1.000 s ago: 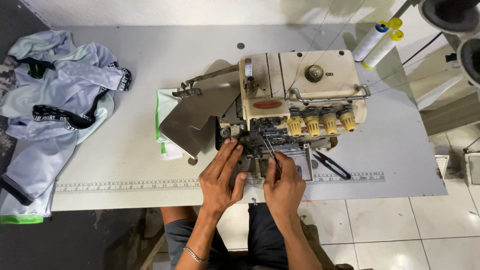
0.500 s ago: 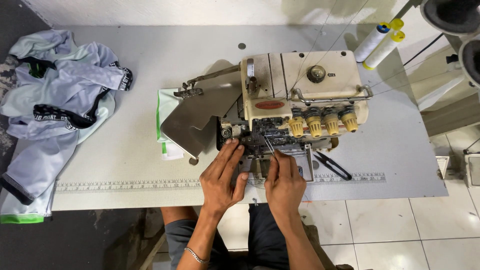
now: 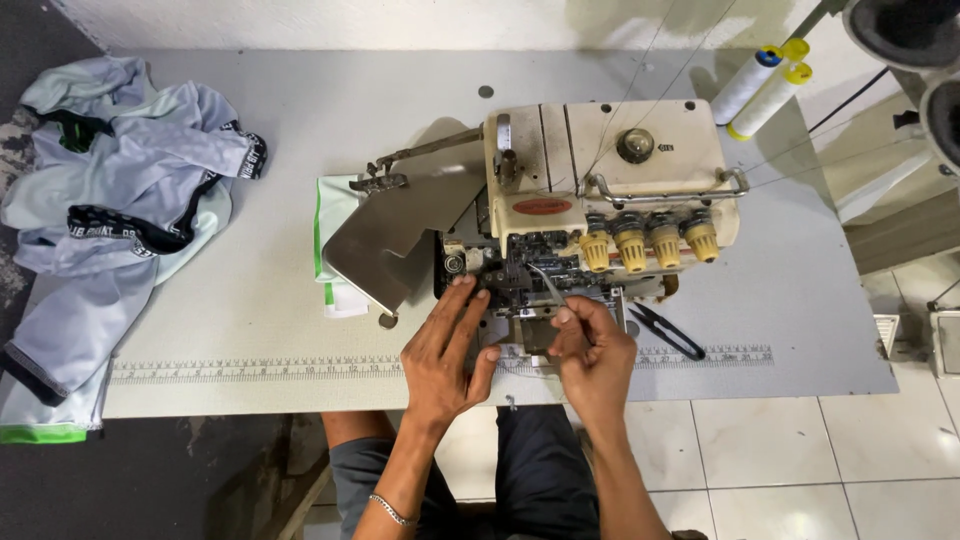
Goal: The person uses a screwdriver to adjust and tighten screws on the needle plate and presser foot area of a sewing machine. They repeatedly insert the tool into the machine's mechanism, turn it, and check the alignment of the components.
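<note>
A grey sewing table (image 3: pixel 300 330) is occupied by a cream overlock machine (image 3: pixel 610 190) near its front edge; pale garments (image 3: pixel 120 190) are heaped far left. The machine's looper area is touched by the open left hand (image 3: pixel 445 355), while tweezers (image 3: pixel 548 282) are pinched in the right hand (image 3: pixel 595 355)

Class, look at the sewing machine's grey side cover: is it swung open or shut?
Open. The grey cover is swung out leftwards from the sewing machine, exposing dark inner parts that the left hand touches.
</note>
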